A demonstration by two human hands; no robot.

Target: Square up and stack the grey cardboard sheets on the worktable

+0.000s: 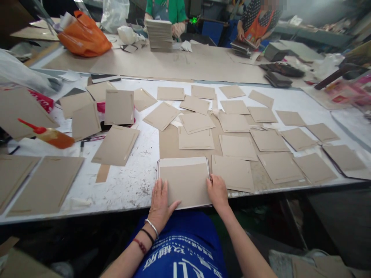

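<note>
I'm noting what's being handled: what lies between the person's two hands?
Between the left hand and right hand lies a grey-brown cardboard panel, atop a paler, round-cornered piece. The head view shows this.

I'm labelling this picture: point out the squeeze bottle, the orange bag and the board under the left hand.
Squeeze bottle (56,138): head view, body.
Orange bag (84,36): head view, side.
Board (187,183): head view, top face.

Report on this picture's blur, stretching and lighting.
Head view, centre: the left hand, right hand and board between them look fairly sharp; head view, right edge: the pink packaging looks smeared; head view, middle: the white tabletop is bright, with dark shadow below its near edge; head view, left: the outer boards seem stretched.
</note>
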